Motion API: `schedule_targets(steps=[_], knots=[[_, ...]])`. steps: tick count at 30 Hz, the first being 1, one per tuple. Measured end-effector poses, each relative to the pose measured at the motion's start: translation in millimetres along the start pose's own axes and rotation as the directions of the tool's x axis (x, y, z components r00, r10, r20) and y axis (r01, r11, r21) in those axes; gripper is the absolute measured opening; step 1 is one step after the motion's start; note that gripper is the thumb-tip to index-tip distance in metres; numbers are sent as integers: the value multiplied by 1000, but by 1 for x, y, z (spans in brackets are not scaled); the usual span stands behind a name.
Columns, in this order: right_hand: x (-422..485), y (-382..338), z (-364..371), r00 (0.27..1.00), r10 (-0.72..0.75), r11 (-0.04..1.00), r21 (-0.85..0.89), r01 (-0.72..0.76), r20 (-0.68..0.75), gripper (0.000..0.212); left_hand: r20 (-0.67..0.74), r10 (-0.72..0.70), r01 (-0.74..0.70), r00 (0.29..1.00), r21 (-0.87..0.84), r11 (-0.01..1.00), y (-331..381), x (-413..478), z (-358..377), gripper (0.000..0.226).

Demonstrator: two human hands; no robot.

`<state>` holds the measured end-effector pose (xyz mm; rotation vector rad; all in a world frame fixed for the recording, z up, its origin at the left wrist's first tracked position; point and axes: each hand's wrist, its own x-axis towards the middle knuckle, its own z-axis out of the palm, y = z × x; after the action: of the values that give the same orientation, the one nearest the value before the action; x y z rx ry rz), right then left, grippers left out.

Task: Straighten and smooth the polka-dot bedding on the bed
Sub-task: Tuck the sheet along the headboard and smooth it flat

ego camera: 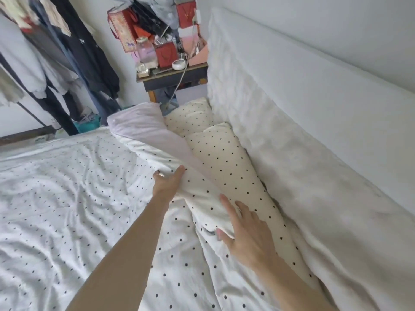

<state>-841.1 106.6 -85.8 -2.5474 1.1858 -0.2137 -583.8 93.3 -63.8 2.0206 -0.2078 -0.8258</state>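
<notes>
Polka-dot duvet [67, 198] is lying spread over the bed, rumpled, creases running everywhere across the near and left areas. Its top edge is sitting folded back on itself as a thick roll [155, 147], with the plain white underside showing on top. The roll's long axis is running from close to me diagonally up and away toward the far corner, roughly parallel to the headboard [280, 131]. Left grip [167, 184] is clamping the roll about midway along, thumb over the top; the fingers seem to be tucked under the fabric, though I can't see them. Right grip [247, 234] is lying released on the near end of the roll, fingers spread and pressing flat, holding nothing. So both are on the roll, right nearer me, left further along. Two cream dotted pillows [224, 158] are wedged between the roll and the headboard, touching the roll. My read: the next move is flipping or pulling the roll toward the pillows, across its long axis, with the left leading. Beyond the bed, a cluttered nightstand [173, 75] with red boxes [166, 55], and hanging clothes [67, 52] on the left. No legible writing; a pale mark on one dark garment is too blurred.
</notes>
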Motion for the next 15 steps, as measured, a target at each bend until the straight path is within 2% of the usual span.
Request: schedule_targets(steps=[3, 6, 8, 10, 12, 14, 15], knots=[[56, -17, 0, 993, -120, 990, -69, 120, 11, 83, 6, -16, 16, 1000, -56, 998, 3, 28, -1, 106], [83, -33, 3, 976, -207, 972, -100, 213, 62, 100, -51, -66, 61, 997, -104, 993, 13, 44, -8, 94], [93, -29, 5, 976, -201, 974, -87, 209, 86, 102, -95, -89, 75, 992, -142, 987, 21, 60, -6, 78], [100, -9, -5, 990, -132, 991, -27, 133, 46, 100, -100, -15, -5, 995, -193, 981, 54, 72, 22, 56], [110, 25, -15, 999, 11, 997, 79, -7, -51, 96, 0, 186, -185, 983, -104, 977, 110, 78, 76, 43], [110, 63, -15, 984, 157, 980, 138, -145, -79, 93, 241, 374, -396, 895, 48, 917, 142, 74, 126, 64], [106, 74, -12, 978, 207, 969, 144, -202, -21, 91, 397, 371, -450, 840, 125, 884, 138, 72, 143, 73]])
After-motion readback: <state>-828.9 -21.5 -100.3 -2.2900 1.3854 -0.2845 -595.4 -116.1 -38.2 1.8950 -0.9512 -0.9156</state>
